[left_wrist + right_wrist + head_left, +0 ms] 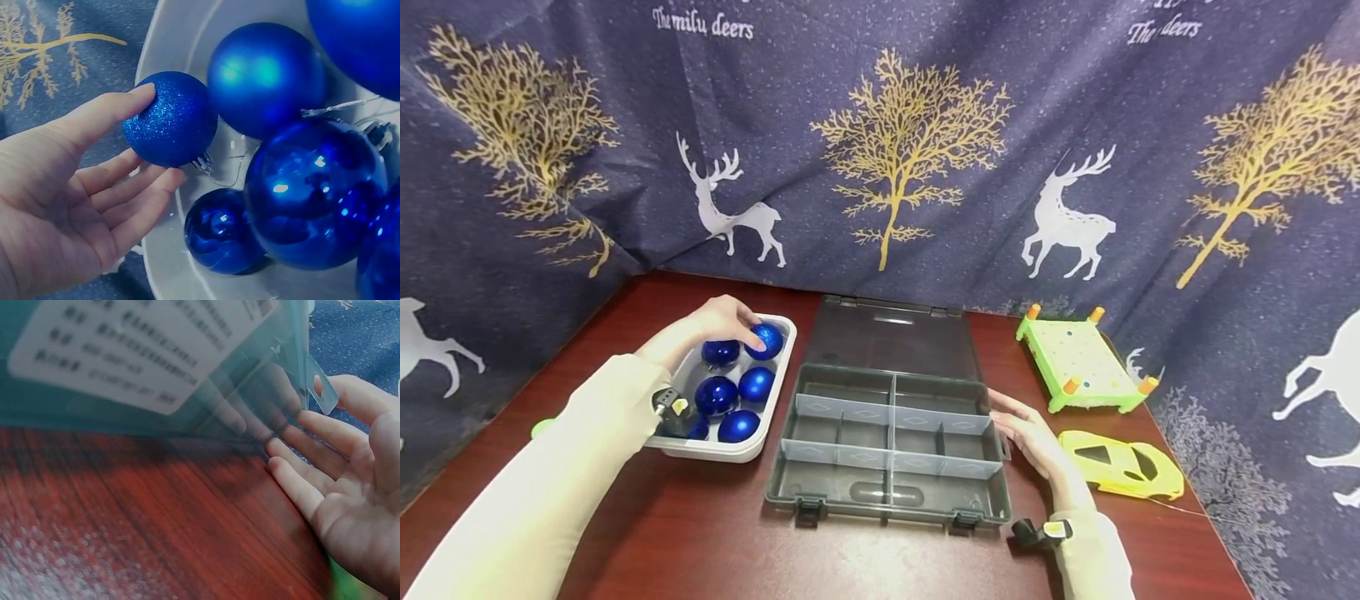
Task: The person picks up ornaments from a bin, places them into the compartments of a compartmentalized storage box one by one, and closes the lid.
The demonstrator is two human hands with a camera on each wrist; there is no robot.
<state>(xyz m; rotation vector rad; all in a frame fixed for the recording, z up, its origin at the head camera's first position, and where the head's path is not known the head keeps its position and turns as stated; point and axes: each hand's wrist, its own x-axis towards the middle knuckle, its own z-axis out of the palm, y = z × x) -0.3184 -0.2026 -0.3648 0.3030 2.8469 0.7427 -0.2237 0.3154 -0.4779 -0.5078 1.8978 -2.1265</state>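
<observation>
My left hand (724, 320) reaches over the far end of a white tub (784, 383). Thumb and fingers pinch a glittery blue Christmas bauble (172, 119), its silver cap pointing down. Around it in the tub lie several more blue baubles, matte (756, 384) and shiny (315, 194). My right hand (1028, 433) touches the right side of a grey see-through compartment box (891, 433). Its fingers are nearly straight along the wall, and the thumb is by a small side tab (323, 387). The box's lid (891, 337) lies folded back behind it, and its compartments hold nothing.
A green toy bed-like frame with orange legs (1078, 358) stands at the right. Nearer lies a yellow toy car (1123, 467). A dark cloth with deer and trees (910, 167) hangs behind the red-brown table (700, 533). Something green (541, 427) pokes out behind the left sleeve.
</observation>
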